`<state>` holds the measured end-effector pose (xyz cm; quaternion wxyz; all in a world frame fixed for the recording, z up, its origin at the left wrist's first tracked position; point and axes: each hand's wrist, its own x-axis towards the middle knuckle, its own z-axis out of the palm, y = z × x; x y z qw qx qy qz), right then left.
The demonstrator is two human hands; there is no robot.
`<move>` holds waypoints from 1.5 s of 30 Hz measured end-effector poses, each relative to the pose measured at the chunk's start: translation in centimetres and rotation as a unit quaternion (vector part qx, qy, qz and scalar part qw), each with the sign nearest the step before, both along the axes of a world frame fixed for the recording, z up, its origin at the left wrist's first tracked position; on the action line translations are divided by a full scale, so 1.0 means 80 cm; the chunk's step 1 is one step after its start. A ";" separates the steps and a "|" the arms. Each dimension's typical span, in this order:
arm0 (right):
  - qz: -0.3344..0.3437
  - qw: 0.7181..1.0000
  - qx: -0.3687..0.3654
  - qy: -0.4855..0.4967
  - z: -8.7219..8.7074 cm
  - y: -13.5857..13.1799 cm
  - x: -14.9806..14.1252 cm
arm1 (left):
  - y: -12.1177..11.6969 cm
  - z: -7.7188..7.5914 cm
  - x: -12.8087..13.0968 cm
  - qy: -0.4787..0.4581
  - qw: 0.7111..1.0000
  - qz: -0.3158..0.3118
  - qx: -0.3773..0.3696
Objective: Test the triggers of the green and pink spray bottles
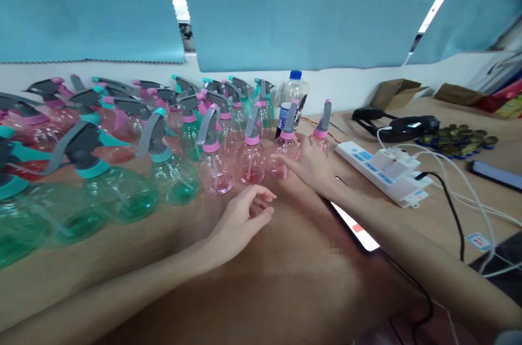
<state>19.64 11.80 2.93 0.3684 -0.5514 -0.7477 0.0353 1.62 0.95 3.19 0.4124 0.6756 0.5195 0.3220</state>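
Observation:
A front row of clear pink spray bottles with grey trigger heads stands on the table. My right hand [312, 163] is at one pink spray bottle [282, 147], thumb across its front and fingers round its right side, partly hidden. Just beyond that hand is another pink spray bottle [321, 138]. To the left are two more, a pink bottle [251, 157] and a paler pink bottle [216, 168]. My left hand [244, 214] hovers before these, empty, its fingers loosely curled and the thumb apart.
Green spray bottles [122, 193] and more pink ones crowd the left side. Behind stands a blue-capped drink bottle [296, 89]. A power strip [379, 171] with cables, a lit phone [359, 228], black headphones [408, 125] and a pile of bottle caps [459, 138] lie right.

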 end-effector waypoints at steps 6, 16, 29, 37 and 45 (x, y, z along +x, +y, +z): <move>-0.025 0.999 -0.035 -0.027 0.000 -0.001 -0.001 | -0.004 0.006 0.000 -0.009 1.000 -0.013 -0.004; -0.028 0.997 0.027 -0.069 -0.004 -0.075 0.020 | -0.007 0.041 0.009 0.010 0.991 0.014 0.130; 0.154 0.988 0.012 -0.005 -0.013 -0.170 -0.041 | -0.014 0.052 0.012 -0.017 0.983 -0.026 0.180; 0.363 0.927 -0.087 0.038 -0.004 -0.163 -0.074 | -0.043 0.052 -0.052 -0.012 0.980 0.032 0.197; 0.403 0.902 -0.129 -0.092 -0.043 -0.135 -0.078 | -0.066 0.054 -0.115 -0.006 0.984 0.061 0.169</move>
